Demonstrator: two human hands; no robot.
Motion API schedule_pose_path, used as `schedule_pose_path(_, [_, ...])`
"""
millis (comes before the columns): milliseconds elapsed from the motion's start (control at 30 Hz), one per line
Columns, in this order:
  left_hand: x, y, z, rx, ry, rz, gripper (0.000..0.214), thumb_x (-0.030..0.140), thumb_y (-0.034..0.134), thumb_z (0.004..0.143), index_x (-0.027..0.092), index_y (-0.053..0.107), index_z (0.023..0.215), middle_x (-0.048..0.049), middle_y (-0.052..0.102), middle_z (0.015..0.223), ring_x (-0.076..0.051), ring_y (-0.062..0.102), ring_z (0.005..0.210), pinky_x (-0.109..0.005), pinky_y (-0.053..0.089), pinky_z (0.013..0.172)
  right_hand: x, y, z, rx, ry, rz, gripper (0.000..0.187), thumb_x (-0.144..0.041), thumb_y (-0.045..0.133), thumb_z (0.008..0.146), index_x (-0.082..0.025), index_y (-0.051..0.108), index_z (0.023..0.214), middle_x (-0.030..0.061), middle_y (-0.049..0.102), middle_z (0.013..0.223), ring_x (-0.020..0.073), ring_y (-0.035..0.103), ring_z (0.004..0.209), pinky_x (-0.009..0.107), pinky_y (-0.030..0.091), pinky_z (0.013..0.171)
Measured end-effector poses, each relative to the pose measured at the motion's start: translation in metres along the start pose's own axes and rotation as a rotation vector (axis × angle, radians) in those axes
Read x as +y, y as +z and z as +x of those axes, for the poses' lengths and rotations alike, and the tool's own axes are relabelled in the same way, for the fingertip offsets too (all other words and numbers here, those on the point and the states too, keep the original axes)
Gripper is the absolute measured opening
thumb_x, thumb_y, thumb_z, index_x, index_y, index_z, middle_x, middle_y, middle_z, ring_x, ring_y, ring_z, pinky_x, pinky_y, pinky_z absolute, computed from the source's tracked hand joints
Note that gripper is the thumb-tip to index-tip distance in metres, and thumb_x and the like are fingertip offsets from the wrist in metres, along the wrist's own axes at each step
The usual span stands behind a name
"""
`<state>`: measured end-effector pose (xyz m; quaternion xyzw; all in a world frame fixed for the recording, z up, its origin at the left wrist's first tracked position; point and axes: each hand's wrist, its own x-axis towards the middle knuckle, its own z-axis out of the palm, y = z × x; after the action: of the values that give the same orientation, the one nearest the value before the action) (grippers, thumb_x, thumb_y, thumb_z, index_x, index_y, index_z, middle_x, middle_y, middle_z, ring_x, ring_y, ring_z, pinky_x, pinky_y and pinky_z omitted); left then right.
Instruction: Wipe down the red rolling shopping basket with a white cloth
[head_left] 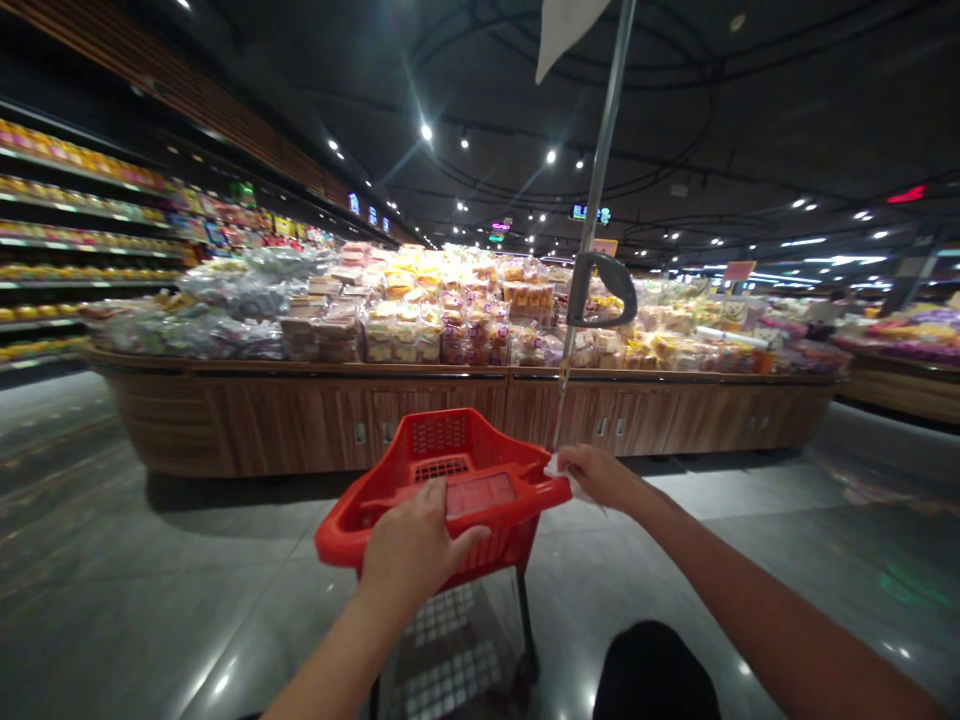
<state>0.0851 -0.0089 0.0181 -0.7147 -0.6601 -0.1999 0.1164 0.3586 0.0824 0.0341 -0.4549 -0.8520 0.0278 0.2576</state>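
Left hand [412, 545]: grip closed on the handle of the red shopping cart [442, 440]. Right hand [596, 478]: grip closed on a white tissue [564, 468] at the cart's rim. The cart stands on the floor [165, 600], short of the wooden bakery display [300, 420] at frame centre.

The white flag [566, 30] is cut off by the top edge. The dark shape [654, 675] at the bottom edge is cut off too, so what it is stays unclear. The left hand [412, 545] hides part of the red cart [450, 435]. The white paper [556, 466] is partly hidden under the right hand [596, 478]. The packs [397, 340] on the desk [300, 425] and the hanging signs [589, 212] are too small to read.
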Motion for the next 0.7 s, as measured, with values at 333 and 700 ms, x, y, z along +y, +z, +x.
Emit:
schedule_pose_path(333, [-0.002,-0.002,0.0,0.001,-0.011,-0.014,0.068,0.058,0.055,0.072,0.013,0.047,0.122,-0.0149,0.059,0.12,-0.03,0.059,0.102,-0.04,0.046,0.083,-0.053,0.013,0.065,-0.381,0.096,0.04,0.019,0.0,0.056,0.055,-0.018,0.06,0.05,-0.0038,0.055,0.04,0.0103,0.045,0.041,0.021,0.033,0.045])
schedule_pose_path(700, [-0.008,0.002,0.003,-0.006,-0.002,-0.014,0.07,0.06,0.052,0.073,0.013,0.045,0.124,-0.0159,0.057,0.123,-0.031,0.058,0.104,-0.04,0.045,0.083,-0.067,0.007,0.055,-0.406,0.119,-0.029,0.024,0.0,0.047,0.061,-0.017,0.064,0.064,-0.0034,0.056,0.049,0.0086,0.043,0.042,0.019,0.028,0.043])
